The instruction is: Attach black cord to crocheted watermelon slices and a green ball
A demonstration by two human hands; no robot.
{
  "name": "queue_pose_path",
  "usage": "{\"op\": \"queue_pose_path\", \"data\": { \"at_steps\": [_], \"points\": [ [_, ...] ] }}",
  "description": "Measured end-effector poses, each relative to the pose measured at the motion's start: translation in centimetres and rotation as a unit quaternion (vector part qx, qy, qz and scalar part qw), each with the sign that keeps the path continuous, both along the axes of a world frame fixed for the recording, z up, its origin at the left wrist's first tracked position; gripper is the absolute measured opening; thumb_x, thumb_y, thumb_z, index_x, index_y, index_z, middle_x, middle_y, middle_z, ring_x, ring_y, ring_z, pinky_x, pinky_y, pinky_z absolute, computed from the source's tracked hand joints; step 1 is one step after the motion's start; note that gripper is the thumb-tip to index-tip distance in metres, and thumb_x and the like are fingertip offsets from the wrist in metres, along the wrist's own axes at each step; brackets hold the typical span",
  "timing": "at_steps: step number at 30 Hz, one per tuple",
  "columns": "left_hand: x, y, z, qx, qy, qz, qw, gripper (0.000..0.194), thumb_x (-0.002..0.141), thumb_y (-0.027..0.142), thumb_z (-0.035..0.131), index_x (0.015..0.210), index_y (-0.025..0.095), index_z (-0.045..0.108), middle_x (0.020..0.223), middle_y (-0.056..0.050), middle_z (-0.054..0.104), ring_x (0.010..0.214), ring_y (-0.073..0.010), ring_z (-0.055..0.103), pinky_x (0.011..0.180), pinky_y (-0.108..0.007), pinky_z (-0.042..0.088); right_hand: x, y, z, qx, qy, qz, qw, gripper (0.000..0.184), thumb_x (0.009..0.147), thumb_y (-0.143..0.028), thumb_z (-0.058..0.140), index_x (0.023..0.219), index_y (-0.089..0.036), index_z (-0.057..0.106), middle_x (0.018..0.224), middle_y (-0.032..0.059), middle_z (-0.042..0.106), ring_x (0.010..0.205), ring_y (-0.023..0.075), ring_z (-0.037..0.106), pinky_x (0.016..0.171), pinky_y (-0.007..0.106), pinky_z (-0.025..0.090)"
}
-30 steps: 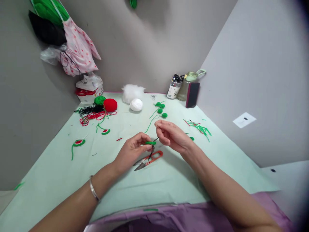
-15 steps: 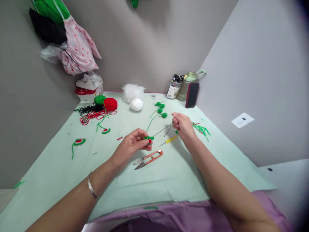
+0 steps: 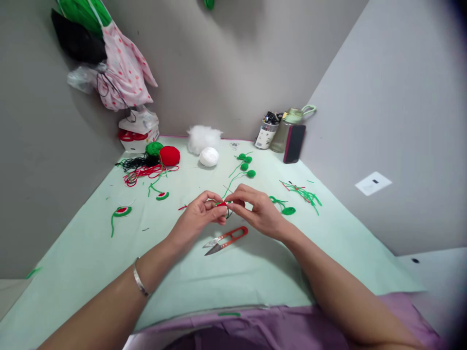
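My left hand (image 3: 202, 214) is closed on a small red and green crocheted watermelon piece (image 3: 222, 204), mostly covered by the fingers. My right hand (image 3: 255, 206) meets it there, thumb and forefinger pinched at the piece's edge. A strand of black yarn (image 3: 229, 214) loops below the fingertips. Whether a needle is between the right fingers is too small to tell. Just below the hands lie orange-handled thread snips (image 3: 228, 240), blades pointing left. Two similar watermelon slices, one nearer (image 3: 122, 212) and one farther (image 3: 162, 196), rest to the left with green tails.
Red yarn (image 3: 170, 156), green yarn (image 3: 154, 148) and black strands (image 3: 136, 163) lie at back left. White stuffing (image 3: 204, 138) and a white yarn ball (image 3: 209, 156) are behind. Green crocheted pieces (image 3: 251, 173), yarn scraps (image 3: 306, 194), a pen cup (image 3: 265, 135), bottle (image 3: 280, 136) and phone (image 3: 294, 144) stand or lie rightward.
My right hand has come back left and down to the watermelon piece. The black yarn, stretched taut between the hands before, now hangs slack in a loop.
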State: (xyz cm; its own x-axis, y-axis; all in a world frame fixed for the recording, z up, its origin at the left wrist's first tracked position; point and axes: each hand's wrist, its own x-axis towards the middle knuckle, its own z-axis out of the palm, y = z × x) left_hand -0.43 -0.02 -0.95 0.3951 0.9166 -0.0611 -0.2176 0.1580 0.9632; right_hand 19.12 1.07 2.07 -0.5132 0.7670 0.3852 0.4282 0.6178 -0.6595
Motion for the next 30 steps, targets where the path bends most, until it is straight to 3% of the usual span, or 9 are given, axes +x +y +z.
{"op": "queue_pose_path", "data": {
  "at_steps": [5, 8, 12, 15, 18, 22, 30],
  "points": [
    [0.07, 0.11, -0.06, 0.029, 0.025, 0.002, 0.999, 0.021, 0.086, 0.037, 0.064, 0.089, 0.016, 0.063, 0.075, 0.000, 0.065, 0.070, -0.0129, 0.061, 0.075, -0.029, 0.050, 0.02, 0.02, 0.56, -0.160, 0.044, -0.019, 0.986, 0.023, 0.094, -0.032, 0.053, 0.087, -0.015, 0.066, 0.078, 0.0019, 0.056, 0.069, 0.0111, 0.049, 0.063, 0.024, 0.041],
    [-0.04, 0.29, 0.01, 0.018, 0.027, 0.009, 0.999, 0.023, 0.086, 0.038, 0.064, 0.088, 0.015, 0.064, 0.074, -0.001, 0.065, 0.069, -0.0133, 0.059, 0.073, -0.029, 0.050, 0.09, 0.06, 0.32, -0.191, 0.057, -0.002, 0.980, 0.023, 0.097, -0.031, 0.046, 0.105, -0.017, 0.062, 0.075, -0.0001, 0.053, 0.066, 0.0109, 0.047, 0.063, 0.024, 0.042],
    [-0.33, 0.43, 0.09, 0.027, 0.041, 0.037, 0.998, 0.023, 0.084, 0.038, 0.065, 0.085, 0.016, 0.065, 0.073, -0.001, 0.064, 0.068, -0.0135, 0.059, 0.073, -0.029, 0.049, 0.28, 0.08, -0.11, -0.097, 0.037, -0.059, 0.993, 0.032, 0.096, -0.020, 0.041, 0.128, -0.022, 0.048, 0.072, -0.0028, 0.051, 0.065, 0.0118, 0.047, 0.065, 0.025, 0.042],
    [-0.51, 0.48, 0.06, 0.028, 0.052, 0.051, 0.997, 0.023, 0.083, 0.038, 0.066, 0.086, 0.016, 0.067, 0.072, 0.000, 0.064, 0.067, -0.0135, 0.059, 0.074, -0.029, 0.048, 0.47, 0.07, -0.07, -0.040, 0.023, -0.096, 0.994, 0.017, 0.095, -0.020, 0.046, 0.109, -0.021, 0.056, 0.071, -0.0016, 0.057, 0.063, 0.0119, 0.051, 0.063, 0.025, 0.042],
    [-0.65, 0.56, -0.03, 0.032, 0.075, 0.066, 0.994, 0.024, 0.082, 0.038, 0.067, 0.090, 0.016, 0.068, 0.071, 0.000, 0.064, 0.067, -0.0139, 0.060, 0.074, -0.029, 0.048, 0.61, 0.14, 0.02, 0.068, 0.004, -0.103, 0.992, 0.010, 0.093, -0.021, 0.054, 0.089, -0.020, 0.063, 0.079, 0.0030, 0.061, 0.069, 0.0131, 0.053, 0.064, 0.026, 0.042],
    [-0.81, 0.71, -0.10, 0.049, 0.102, 0.071, 0.991, 0.025, 0.083, 0.040, 0.065, 0.089, 0.016, 0.067, 0.070, -0.001, 0.063, 0.068, -0.0146, 0.059, 0.074, -0.029, 0.047, 0.62, 0.22, -0.13, 0.184, -0.053, -0.102, 0.976, 0.013, 0.093, -0.017, 0.056, 0.089, -0.019, 0.068, 0.083, 0.0052, 0.058, 0.073, 0.0139, 0.053, 0.064, 0.026, 0.042],
    [-0.75, 0.64, 0.35, 0.056, 0.127, 0.085, 0.987, 0.022, 0.082, 0.038, 0.065, 0.086, 0.016, 0.067, 0.066, 0.000, 0.062, 0.066, -0.0146, 0.058, 0.071, -0.029, 0.047, 0.37, -0.16, -0.07, 0.235, -0.150, -0.111, 0.954, 0.020, 0.095, -0.017, 0.049, 0.086, -0.019, 0.067, 0.081, 0.0057, 0.056, 0.073, 0.0142, 0.052, 0.061, 0.025, 0.041]
  ]
}}
